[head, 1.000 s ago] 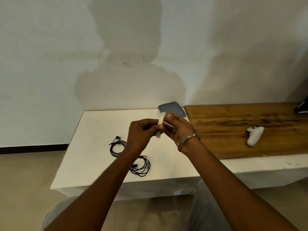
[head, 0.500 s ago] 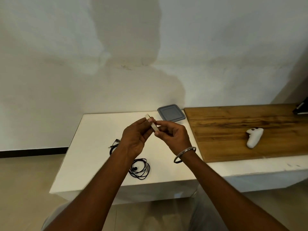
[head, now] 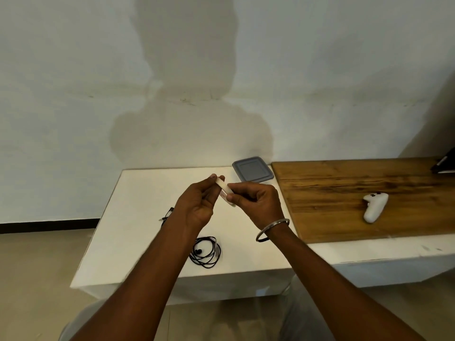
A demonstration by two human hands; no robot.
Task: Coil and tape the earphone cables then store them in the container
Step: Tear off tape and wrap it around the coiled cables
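Tape strip pinched between both hands

We see the left hand (head: 197,205) pinching the upper end of a short pale strip of tape (head: 222,187) between thumb and fingertips. The right hand (head: 256,205), with a metal bangle (head: 272,230) at its wrist, pinches the lower end. The strip hangs in the air above the white counter (head: 138,217). We judge the taping step to be in hand.

Below the wrists a coiled black earphone cable (head: 206,252) lies on the counter, touched by neither hand. A second black cable (head: 167,215) shows partly behind the left forearm. We cannot tell whether either is taped.

The square grey lidded container (head: 252,169) sits closed at the far edge, beside a brown wooden board (head: 369,188) bearing a white game controller (head: 375,206).

Next, we think, the strip must come down and wrap across a coil's strands without sticking to itself, with one hand steadying the loops.
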